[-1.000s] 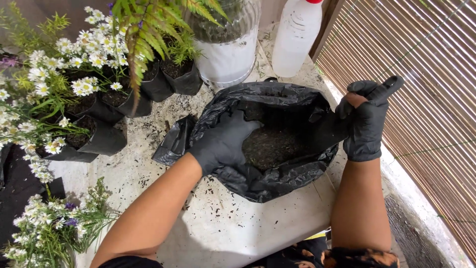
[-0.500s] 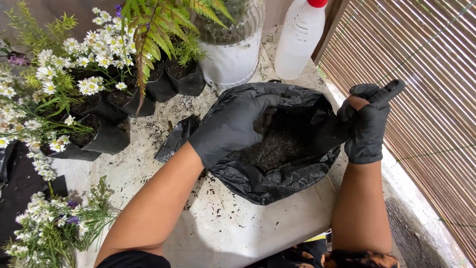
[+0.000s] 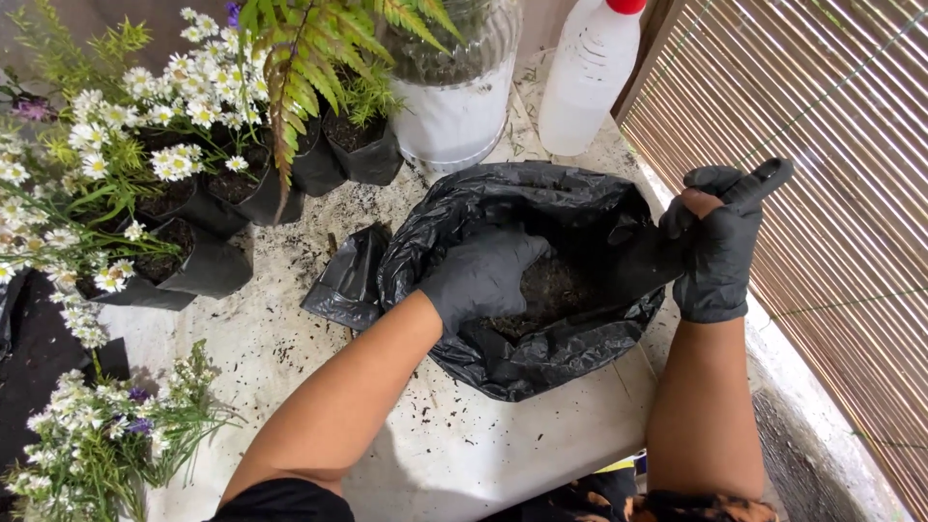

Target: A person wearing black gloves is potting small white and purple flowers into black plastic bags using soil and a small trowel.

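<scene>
A black plastic bag (image 3: 503,208) holding dark soil (image 3: 551,290) lies open on a pale stone slab. My left hand (image 3: 480,275), in a black glove, reaches down into the bag with its fingers curled in the soil; whether it holds any I cannot tell. At the bag's right rim my right hand (image 3: 717,242), also gloved in black, pinches the plastic edge and holds it up and open.
Black nursery bags (image 3: 198,266) of small white daisy-like flowers crowd the left. A fern (image 3: 309,48) hangs over them. A clear jar (image 3: 454,92) and a white bottle (image 3: 588,82) with a red cap stand behind the bag. A bamboo blind (image 3: 831,174) runs along the right.
My left hand rose above the soil half a second ago and has now dipped back into the bag. My right hand has stayed on the rim.
</scene>
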